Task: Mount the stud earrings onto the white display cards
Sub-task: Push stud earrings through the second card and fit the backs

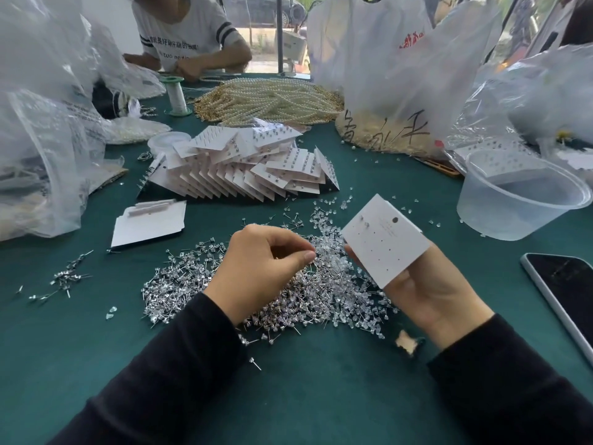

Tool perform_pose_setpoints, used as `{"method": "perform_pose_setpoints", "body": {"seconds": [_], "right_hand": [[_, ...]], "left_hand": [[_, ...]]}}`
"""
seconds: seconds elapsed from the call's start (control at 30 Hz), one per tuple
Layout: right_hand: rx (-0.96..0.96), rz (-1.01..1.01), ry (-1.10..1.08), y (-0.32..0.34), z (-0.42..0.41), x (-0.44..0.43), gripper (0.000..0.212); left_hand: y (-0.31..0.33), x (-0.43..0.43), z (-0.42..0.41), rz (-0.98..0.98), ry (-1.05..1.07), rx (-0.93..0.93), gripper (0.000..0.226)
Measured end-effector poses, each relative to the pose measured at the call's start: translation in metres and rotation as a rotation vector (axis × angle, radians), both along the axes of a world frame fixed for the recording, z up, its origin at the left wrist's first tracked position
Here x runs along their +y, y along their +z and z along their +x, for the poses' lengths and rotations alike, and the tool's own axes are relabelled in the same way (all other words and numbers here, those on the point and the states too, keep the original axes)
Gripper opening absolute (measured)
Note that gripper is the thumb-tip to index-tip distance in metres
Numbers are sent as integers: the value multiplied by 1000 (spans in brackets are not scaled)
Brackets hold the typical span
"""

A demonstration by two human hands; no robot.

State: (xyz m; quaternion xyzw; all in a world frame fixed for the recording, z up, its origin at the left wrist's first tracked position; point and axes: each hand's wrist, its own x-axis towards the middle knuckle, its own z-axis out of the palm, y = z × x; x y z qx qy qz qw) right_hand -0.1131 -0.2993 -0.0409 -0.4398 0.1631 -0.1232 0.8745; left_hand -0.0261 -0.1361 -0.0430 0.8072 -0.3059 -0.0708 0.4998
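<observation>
Black sleeves [179, 380] reach out over the green table [321, 406], and both hands are busy over a glittering heap of stud earrings [288, 300] spread in front of the person. Left hand [260, 268] hovers just above the heap with its fingers curled and thumb pressed to forefinger; whether a stud sits in that pinch I cannot tell. Right hand [430, 293] grips a white display card [385, 242] by its lower edge, holding it tilted up off the table just right of the heap, its face dotted with small holes. Beyond the heap, a fanned stack of filled cards [244, 168] lies near the table's middle, with a few blank cards [150, 223] to its left. A clear plastic tub [519, 200] stands to the right, and a phone [564, 290] lies face up near the right edge. Farther back are pearl strands [269, 97], a spool [175, 96] and bulging plastic bags [385, 59], and another person [189, 30] sits across the table.
</observation>
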Motion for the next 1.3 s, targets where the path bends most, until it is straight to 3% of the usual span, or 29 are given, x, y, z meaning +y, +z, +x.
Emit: {"method": "perform_pose_setpoints", "body": {"seconds": [0.1,0.43,0.6,0.73,0.8,1.0,1.3], "right_hand": [[-6,2,71,-2,-1,3,18],[-11,-72,127,-3,-2,6,19],[-4,-42,205,-4,-3,10,22],[-35,33,273,-7,-3,23,59],[-27,67,264,-7,-2,25,66],[-44,102,258,-7,-4,25,65],[-44,113,244,-7,-5,26,52]], "left_hand": [[-1,0,1,-52,-4,78,8],[0,-2,-3,-16,-37,53,13],[6,-6,-12,-293,4,-74,9],[0,-15,-22,-314,16,-266,12],[-3,-18,-24,-312,32,-304,12],[-5,-20,-24,-328,10,-387,7],[-6,-20,-24,-349,-4,-362,5]]}}
